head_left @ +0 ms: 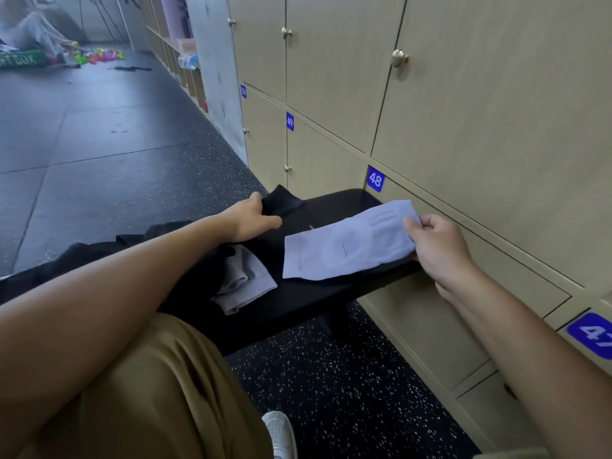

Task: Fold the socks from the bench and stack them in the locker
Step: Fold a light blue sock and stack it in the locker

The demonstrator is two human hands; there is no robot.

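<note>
A pale lavender sock (347, 245) lies flat across the black bench (308, 296). My right hand (437, 250) pinches its right end, near the locker wall. My left hand (253, 218) grips a black sock (284, 202) at the bench's far left edge. A grey sock (243, 281) lies crumpled on the bench between my arms, partly under my left forearm.
Beige lockers (480, 127) numbered 47 to 50 line the right side, all doors closed, with round knobs. Locker 48 (375, 179) sits just behind the bench end. Black speckled floor (331, 385) lies below. Colourful items and a person sit far back left.
</note>
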